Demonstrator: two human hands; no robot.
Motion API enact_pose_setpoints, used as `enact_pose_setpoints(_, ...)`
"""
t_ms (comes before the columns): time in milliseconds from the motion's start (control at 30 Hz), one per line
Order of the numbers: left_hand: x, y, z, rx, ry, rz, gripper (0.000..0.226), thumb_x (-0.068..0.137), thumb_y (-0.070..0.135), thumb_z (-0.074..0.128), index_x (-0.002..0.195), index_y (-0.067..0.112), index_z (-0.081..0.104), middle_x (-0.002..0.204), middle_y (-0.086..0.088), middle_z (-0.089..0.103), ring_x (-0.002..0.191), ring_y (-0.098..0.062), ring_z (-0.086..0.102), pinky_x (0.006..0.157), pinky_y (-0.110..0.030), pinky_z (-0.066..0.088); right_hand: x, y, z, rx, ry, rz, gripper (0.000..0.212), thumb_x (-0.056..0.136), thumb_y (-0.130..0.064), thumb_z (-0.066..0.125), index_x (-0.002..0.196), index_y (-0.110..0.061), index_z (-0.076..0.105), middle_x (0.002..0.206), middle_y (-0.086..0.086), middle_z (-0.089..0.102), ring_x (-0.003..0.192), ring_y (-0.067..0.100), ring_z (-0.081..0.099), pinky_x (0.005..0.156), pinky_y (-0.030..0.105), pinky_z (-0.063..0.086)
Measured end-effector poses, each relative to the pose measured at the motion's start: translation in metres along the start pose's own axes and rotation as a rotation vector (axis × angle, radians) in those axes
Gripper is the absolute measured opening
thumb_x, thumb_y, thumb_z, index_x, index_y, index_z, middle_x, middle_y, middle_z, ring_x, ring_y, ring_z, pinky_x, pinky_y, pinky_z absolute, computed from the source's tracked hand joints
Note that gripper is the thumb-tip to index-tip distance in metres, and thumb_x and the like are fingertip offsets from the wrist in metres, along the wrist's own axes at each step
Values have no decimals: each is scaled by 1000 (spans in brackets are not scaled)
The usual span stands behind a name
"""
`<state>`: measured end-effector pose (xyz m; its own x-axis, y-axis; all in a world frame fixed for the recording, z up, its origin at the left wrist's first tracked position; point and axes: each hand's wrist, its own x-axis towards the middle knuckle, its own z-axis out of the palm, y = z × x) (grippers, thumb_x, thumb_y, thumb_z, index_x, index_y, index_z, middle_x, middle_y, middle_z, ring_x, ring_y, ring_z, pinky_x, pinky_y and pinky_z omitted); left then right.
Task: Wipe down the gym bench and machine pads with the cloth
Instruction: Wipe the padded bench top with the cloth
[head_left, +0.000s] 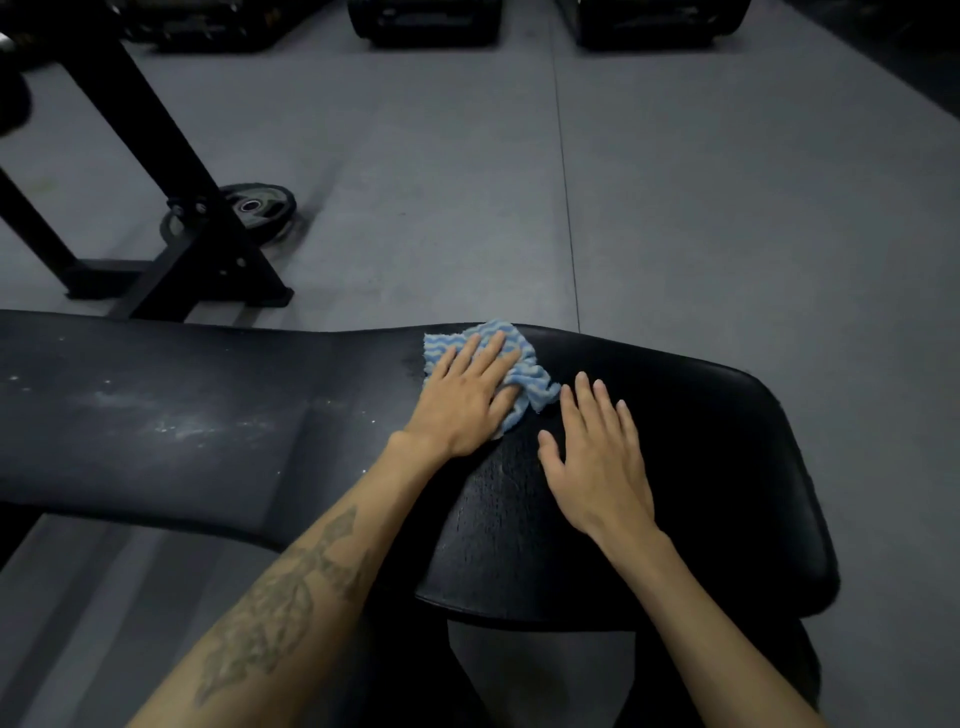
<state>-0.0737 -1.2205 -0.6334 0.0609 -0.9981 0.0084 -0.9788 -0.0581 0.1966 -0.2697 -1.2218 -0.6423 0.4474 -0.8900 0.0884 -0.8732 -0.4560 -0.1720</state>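
Item: your left hand (470, 400), grip apart, fingers straight, pressing flat on the blue-and-white striped cloth (524, 371). The cloth lies crumpled at the far edge of the black seat pad (727, 467), near where it meets the long back pad (156, 415). Item: your right hand (597, 457), grip apart, fingers spread, resting flat on the seat pad just beside the cloth and holding nothing. Item: back pad, marked with pale dusty smears. Item: weight plate (260, 205) on the grey floor (727, 208) behind a black machine frame (171, 171).
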Motion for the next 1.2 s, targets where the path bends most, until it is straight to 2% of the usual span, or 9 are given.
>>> enact_pose_setpoints(333,12,-38,-8,2,24,-300,59,110,45,27,164,22,17,173,-5,7,160,-29,3,128,-44,0,-3,-4,-7,0,-60,-18,76,97,-52,5,161,-13,16,170,9,4,157,26,2,128,46,4)
enact_pose_setpoints(467,-6,-26,-6,32,-7,-118,81,92,63,2,163,27,19,173,2,6,160,-27,2,127,-42,-2,-2,-7,-8,-42,-99,-52,80,97,-58,5,160,-11,19,169,12,8,156,34,6,126,53,7)
enact_pose_setpoints(533,-17,-28,-10,27,-27,-48,89,85,64,-4,163,28,21,172,3,8,160,-24,4,127,-41,-1,-2,-8,-9,-57,-135,-59,83,97,-62,7,160,-9,18,169,13,6,156,34,5,126,54,6)
enact_pose_setpoints(667,-16,-48,-15,47,-18,-115,86,89,62,-1,163,25,21,172,1,11,160,-23,9,127,-41,3,2,-11,-6,-59,-101,-44,85,95,-63,17,155,-6,35,166,15,23,153,38,21,123,59,17)
enact_pose_setpoints(767,-10,-62,-12,52,3,-242,62,108,50,18,164,23,17,173,-3,8,160,-25,6,127,-44,3,-1,-12,-6,-47,-113,-23,80,99,-62,16,159,-10,24,169,10,12,156,32,9,125,53,7)
enact_pose_setpoints(833,-10,-59,-13,31,1,-282,60,111,46,23,165,24,13,173,-3,5,160,-27,2,128,-47,1,-1,-20,-11,-22,-125,-9,75,102,-58,23,161,-12,18,170,8,5,157,28,2,127,48,3)
enact_pose_setpoints(933,-21,-47,-11,38,-13,-202,60,110,48,25,165,26,13,173,0,3,160,-30,-2,127,-52,-1,-2,-46,-15,28,-125,-34,72,103,-56,30,161,-13,20,170,7,7,157,26,3,127,44,3)
enact_pose_setpoints(1067,-39,-56,-16,58,-51,13,59,109,46,20,165,27,14,173,5,6,160,-25,2,127,-52,0,-9,-66,-1,43,-86,3,78,99,-61,16,161,-14,16,170,7,3,157,26,-2,127,46,-1)
enact_pose_setpoints(1200,-25,-80,-22,10,-18,-58,57,111,30,30,165,19,14,173,-1,7,160,-21,3,128,-45,1,-13,-64,4,28,-75,1,85,93,-64,2,162,-16,12,170,5,0,157,23,-4,127,45,-1)
